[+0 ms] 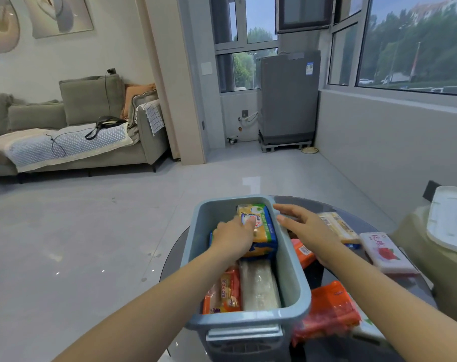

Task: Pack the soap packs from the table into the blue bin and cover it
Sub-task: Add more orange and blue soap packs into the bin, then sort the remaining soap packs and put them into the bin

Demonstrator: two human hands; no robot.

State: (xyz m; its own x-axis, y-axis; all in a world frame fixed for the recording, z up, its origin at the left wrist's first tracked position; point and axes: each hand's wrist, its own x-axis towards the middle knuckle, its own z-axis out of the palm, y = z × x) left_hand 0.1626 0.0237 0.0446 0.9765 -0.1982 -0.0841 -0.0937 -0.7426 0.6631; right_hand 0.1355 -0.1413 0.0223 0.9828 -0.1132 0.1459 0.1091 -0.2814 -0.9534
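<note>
The blue bin (294,278) stands on a round dark glass table (316,278). Inside it lie an orange soap pack (227,291), a pale wrapped pack (258,286) and a yellow-green soap pack (261,228) at the far end. My left hand (234,237) is inside the bin and rests on the yellow-green pack, fingers laid over its left side. My right hand (304,227) hovers flat over the bin's right rim, fingers straight. On the table right of the bin lie a small orange pack (303,253), a large orange pack (329,312), a beige pack (339,227) and a pink rose pack (386,253).
A white lid (449,220) lies on a pale seat at the far right. Open tiled floor spreads to the left and ahead. A grey sofa stands far left, and a grey washing machine by the windows.
</note>
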